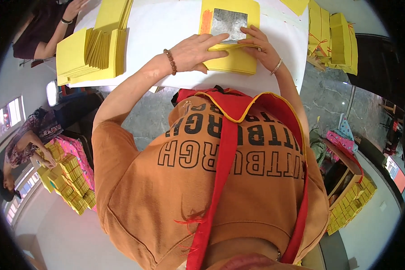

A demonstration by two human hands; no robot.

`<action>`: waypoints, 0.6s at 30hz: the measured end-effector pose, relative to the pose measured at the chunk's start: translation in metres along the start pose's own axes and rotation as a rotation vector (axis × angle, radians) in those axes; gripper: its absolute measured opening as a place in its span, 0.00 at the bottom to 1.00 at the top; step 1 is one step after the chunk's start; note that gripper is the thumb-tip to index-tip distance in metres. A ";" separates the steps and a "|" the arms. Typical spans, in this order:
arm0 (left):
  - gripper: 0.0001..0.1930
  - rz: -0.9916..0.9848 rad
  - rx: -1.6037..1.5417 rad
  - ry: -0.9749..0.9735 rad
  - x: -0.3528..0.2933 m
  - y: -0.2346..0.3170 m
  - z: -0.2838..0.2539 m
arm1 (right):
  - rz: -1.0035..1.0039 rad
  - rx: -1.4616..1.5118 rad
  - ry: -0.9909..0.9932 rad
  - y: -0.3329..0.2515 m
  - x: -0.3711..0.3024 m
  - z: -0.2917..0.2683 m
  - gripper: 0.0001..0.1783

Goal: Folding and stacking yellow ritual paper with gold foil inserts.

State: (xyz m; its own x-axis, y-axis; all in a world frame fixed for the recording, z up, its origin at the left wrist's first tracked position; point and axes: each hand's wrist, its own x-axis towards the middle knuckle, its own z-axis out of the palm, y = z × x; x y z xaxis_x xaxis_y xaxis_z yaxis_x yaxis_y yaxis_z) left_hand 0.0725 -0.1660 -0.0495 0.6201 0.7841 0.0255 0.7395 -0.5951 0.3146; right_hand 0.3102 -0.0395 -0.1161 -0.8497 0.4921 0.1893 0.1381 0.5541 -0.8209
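Observation:
A yellow paper sheet (254,11) with a silver foil square (230,24) and an orange strip (206,21) lies before me on the white table. Its near edge curls up over more yellow paper (231,66) underneath. My left hand (198,50) rests on the left side of the sheet, fingers spread, one reaching onto the foil and another below the curled edge. On the other side, my right hand (262,48) grips the curled edge at the right. Some fingertips are hidden by the paper.
Yellow paper stacks (94,51) stand at the table's left, some fanned out. Tied yellow bundles (333,40) sit beyond the right edge. Another person's arm (54,40) is at upper left. A second person (31,144) at lower left touches yellow bundles (74,180).

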 end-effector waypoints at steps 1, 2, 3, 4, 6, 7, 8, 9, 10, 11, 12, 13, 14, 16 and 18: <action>0.36 0.007 0.017 0.014 -0.001 -0.002 0.000 | 0.000 0.000 0.001 0.001 0.000 0.000 0.16; 0.34 0.015 0.034 0.028 -0.001 -0.003 0.001 | -0.010 -0.005 -0.001 0.003 0.000 0.000 0.16; 0.34 0.015 0.035 0.027 -0.002 -0.004 0.001 | -0.020 -0.011 -0.003 0.004 0.000 0.000 0.16; 0.34 0.029 0.014 0.016 -0.002 -0.005 0.000 | -0.019 -0.010 -0.001 0.005 0.000 0.000 0.16; 0.34 0.044 -0.007 0.003 -0.003 -0.007 0.000 | -0.012 -0.012 0.004 0.006 -0.001 0.000 0.15; 0.33 0.047 -0.030 0.001 -0.004 -0.008 0.000 | -0.011 -0.011 0.006 0.005 -0.001 0.000 0.15; 0.32 0.050 -0.052 -0.002 -0.005 -0.009 0.000 | -0.007 -0.009 0.007 0.005 -0.001 0.001 0.15; 0.32 0.052 -0.053 -0.003 -0.005 -0.010 0.000 | -0.003 -0.006 0.007 0.004 -0.001 0.001 0.14; 0.30 0.031 -0.129 -0.012 -0.006 -0.011 0.000 | -0.003 -0.005 0.008 0.004 -0.001 0.001 0.14; 0.29 0.009 -0.205 -0.021 -0.007 -0.012 -0.001 | -0.001 -0.007 0.005 0.004 0.000 0.000 0.15; 0.29 0.010 -0.205 -0.022 -0.008 -0.014 -0.002 | 0.001 -0.009 0.001 0.004 0.000 0.000 0.15; 0.24 0.018 -0.224 -0.026 -0.008 -0.017 -0.004 | 0.001 -0.008 0.002 0.005 0.000 0.000 0.15; 0.20 0.027 -0.243 -0.029 -0.008 -0.018 -0.005 | -0.006 0.005 0.000 0.006 0.000 -0.001 0.15; 0.13 0.002 -0.270 -0.027 -0.008 -0.020 -0.007 | -0.013 0.018 -0.002 0.006 0.000 -0.001 0.15; 0.09 -0.039 -0.323 -0.082 -0.009 -0.023 -0.010 | -0.004 0.021 -0.012 0.006 0.000 -0.001 0.15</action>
State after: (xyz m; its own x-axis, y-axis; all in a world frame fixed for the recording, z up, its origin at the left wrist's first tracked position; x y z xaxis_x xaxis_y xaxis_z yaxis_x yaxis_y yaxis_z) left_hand 0.0475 -0.1574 -0.0476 0.6220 0.7803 -0.0651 0.6501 -0.4683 0.5984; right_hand 0.3114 -0.0351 -0.1205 -0.8563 0.4816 0.1866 0.1238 0.5421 -0.8311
